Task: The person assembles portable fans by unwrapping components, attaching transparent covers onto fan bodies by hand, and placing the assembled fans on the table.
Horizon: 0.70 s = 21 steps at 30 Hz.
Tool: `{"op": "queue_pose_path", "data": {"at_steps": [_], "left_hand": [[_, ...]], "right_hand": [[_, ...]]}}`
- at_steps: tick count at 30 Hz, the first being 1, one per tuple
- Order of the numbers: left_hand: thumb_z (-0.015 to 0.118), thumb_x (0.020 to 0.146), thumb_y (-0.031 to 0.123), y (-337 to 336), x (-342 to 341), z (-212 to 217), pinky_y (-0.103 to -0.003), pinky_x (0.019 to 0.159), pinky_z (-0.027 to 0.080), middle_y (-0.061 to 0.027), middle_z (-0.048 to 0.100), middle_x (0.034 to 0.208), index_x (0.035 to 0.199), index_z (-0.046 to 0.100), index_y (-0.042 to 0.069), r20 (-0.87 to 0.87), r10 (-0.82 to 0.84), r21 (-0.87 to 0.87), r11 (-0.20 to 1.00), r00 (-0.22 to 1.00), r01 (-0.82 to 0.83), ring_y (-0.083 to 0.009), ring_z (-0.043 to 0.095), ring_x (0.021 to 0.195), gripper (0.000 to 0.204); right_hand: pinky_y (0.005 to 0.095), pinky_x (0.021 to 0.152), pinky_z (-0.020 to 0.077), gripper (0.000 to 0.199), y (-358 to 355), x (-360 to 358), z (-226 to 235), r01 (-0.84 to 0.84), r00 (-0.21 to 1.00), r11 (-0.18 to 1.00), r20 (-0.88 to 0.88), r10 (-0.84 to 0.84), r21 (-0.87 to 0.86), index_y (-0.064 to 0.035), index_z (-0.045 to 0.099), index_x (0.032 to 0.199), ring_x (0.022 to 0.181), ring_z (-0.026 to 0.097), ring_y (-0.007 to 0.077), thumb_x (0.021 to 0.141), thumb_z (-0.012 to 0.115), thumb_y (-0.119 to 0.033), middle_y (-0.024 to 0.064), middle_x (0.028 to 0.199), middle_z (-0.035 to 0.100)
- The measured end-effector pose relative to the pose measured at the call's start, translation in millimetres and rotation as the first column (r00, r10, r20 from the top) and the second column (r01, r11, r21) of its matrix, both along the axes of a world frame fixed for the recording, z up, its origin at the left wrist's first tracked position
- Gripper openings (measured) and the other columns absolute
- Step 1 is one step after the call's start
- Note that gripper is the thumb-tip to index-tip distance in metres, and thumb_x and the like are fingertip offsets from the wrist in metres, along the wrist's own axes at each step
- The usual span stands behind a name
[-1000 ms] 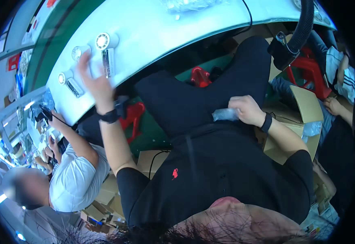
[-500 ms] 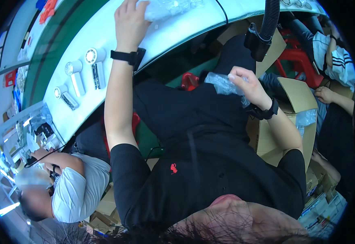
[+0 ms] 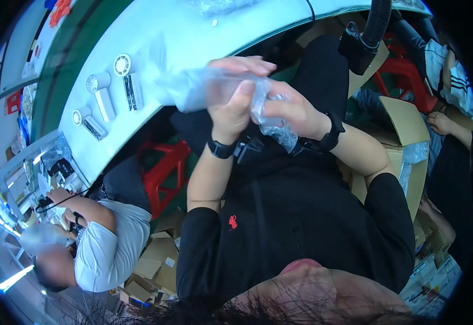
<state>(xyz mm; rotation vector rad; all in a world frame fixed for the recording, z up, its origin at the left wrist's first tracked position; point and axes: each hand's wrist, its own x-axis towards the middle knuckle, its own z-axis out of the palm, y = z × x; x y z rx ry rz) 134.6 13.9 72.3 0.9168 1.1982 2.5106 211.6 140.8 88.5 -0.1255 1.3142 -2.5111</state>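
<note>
Both hands meet in front of my chest, above the table's near edge. Between the thumb and stretched fingers of my left hand (image 3: 230,103) is a thin clear plastic bag (image 3: 179,86); it trails left over the table and is blurred by motion. My right hand (image 3: 297,112) touches the left and is closed on a crumpled clear plastic wrapper (image 3: 280,134), which hangs below its fingers. Whether anything lies inside the wrapper cannot be made out. On the table to the left stand three small white handheld fans (image 3: 122,65), (image 3: 99,84), (image 3: 81,116).
More clear plastic bags (image 3: 220,4) lie at the table's far side. A black flexible hose (image 3: 378,21) hangs at upper right. Open cardboard boxes (image 3: 407,122) stand to my right. A red stool (image 3: 166,176) and a co-worker in a white shirt (image 3: 112,244) are at left.
My left hand has come back from the far bags toward me, bringing a plastic bag. The right hand has moved slightly left with the wrapper, and the two hands now meet.
</note>
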Motion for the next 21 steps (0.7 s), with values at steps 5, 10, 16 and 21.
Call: {"op": "queue_pose_path", "data": {"at_steps": [5, 10, 16, 21], "left_hand": [[0.064, 0.090, 0.010, -14.9, 14.5, -9.4, -0.047, 0.093, 0.050, -0.0123, 0.062, 0.101, 0.114, 0.051, 0.008, 0.265, -0.171, 0.031, 0.985, 0.949, 0.169, -0.0252, 0.065, 0.090, 0.028], [0.065, 0.090, 0.012, -22.2, 20.6, -8.7, -0.045, 0.088, 0.052, -0.0099, 0.058, 0.101, 0.113, 0.052, 0.010, 0.459, -0.068, 0.166, 0.986, 0.886, -0.010, -0.0216, 0.064, 0.085, 0.026], [0.063, 0.091, 0.016, -39.0, 19.0, -4.4, -0.041, 0.089, 0.049, -0.0074, 0.057, 0.095, 0.110, 0.051, 0.013, 0.569, -0.240, 0.476, 0.876, 0.787, -0.078, -0.0172, 0.060, 0.077, 0.023], [0.061, 0.091, 0.016, -1.7, 49.3, -11.7, -0.038, 0.087, 0.047, -0.0084, 0.056, 0.093, 0.108, 0.051, 0.011, 0.406, -0.123, 0.139, 0.988, 0.905, 0.072, -0.0175, 0.057, 0.077, 0.021]], "right_hand": [[0.0267, 0.084, 0.0461, 0.026, 3.1, 5.6, -20.6, 0.073, 0.990, 0.963, -0.138, -0.038, 0.259, -0.0025, 0.060, 0.113, 0.089, 0.057, 0.0115, 0.099, 0.052, -0.023, 0.0038, 0.098, 0.061], [0.0260, 0.080, 0.0470, 0.031, 6.7, 6.9, -30.1, 0.253, 0.957, 0.926, -0.216, -0.195, 0.281, -0.0030, 0.057, 0.113, 0.083, 0.056, 0.0119, 0.099, 0.055, -0.031, 0.0041, 0.096, 0.058], [0.0257, 0.083, 0.0475, 0.035, 42.8, 16.8, -25.4, 0.038, 0.959, 0.730, 0.230, 0.165, -0.682, -0.0053, 0.052, 0.122, 0.084, 0.056, 0.0107, 0.100, 0.055, -0.033, 0.0033, 0.094, 0.057], [0.0246, 0.076, 0.0488, 0.037, 18.3, 20.2, -14.3, 0.275, 0.941, 0.934, 0.263, -0.213, -0.227, -0.0063, 0.051, 0.124, 0.083, 0.058, 0.0094, 0.098, 0.059, -0.031, 0.0020, 0.095, 0.060]]}}
